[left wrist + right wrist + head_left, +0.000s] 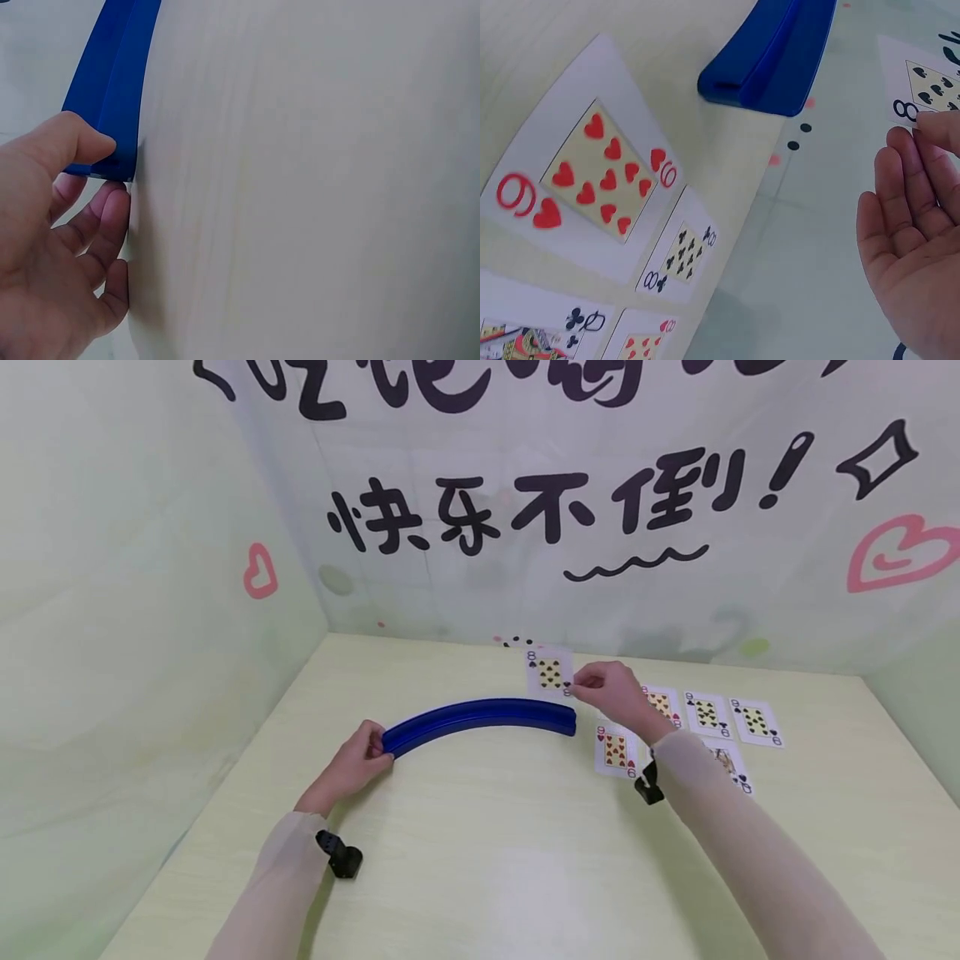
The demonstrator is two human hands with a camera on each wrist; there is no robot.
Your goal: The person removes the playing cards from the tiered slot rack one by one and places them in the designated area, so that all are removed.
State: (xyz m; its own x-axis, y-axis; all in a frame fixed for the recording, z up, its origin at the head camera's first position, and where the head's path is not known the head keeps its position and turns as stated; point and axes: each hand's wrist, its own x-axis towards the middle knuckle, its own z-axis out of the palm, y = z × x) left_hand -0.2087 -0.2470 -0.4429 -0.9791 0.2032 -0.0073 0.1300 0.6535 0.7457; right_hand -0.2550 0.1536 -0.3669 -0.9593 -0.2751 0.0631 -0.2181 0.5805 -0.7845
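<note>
A long curved blue card holder with a groove along it lies on the table. At its left end my left hand pinches it; the left wrist view shows the thumb on top of the blue holder and fingers around its end. Beyond the holder's right end, my right hand pinches an eight of spades by its edge, face toward me. In the right wrist view, thumb and fingertips of the right hand meet at the card's corner, with the blue end nearby.
Right of the holder, a nine of hearts lies face up. A red-suited card, two black-suited cards and a queen of clubs lie beside it, some partly behind my right arm. A printed cloth wall borders the table's far edge.
</note>
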